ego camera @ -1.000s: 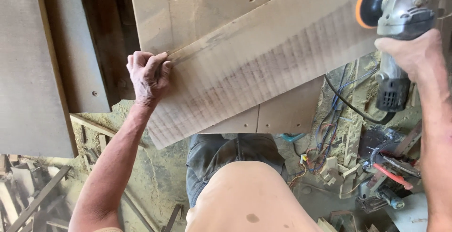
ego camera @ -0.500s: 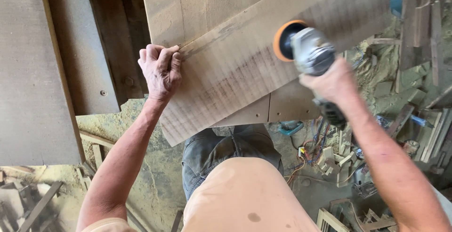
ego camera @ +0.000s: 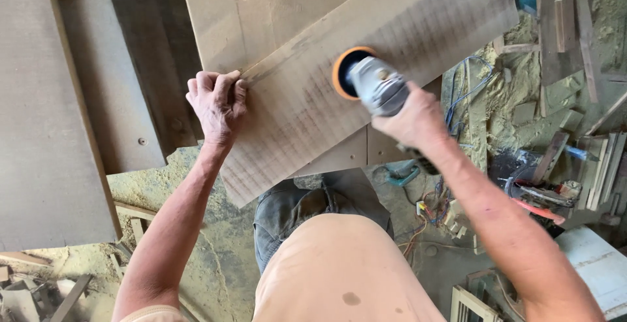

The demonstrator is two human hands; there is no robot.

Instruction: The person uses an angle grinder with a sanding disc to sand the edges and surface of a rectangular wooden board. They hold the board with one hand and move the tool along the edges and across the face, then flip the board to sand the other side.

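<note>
**Wood plank under the sanding disc**

Wood plank [ego camera: 366, 67] lies slantwise over a pale board [ego camera: 261, 8], its lower end jutting past the board's near edge. The right hand [ego camera: 411, 119] is wrapped around a grey sander [ego camera: 372, 83], orange disc on the plank's middle. The left hand [ego camera: 219, 103] is curled tight on the plank's left edge. Good work here means a flat disc, even pressure and a firm hold on that edge. Tangled wires [ego camera: 467, 93] lie near the right arm and could snag; offcuts [ego camera: 568, 34] and sawdust crowd the floor beyond.
</note>
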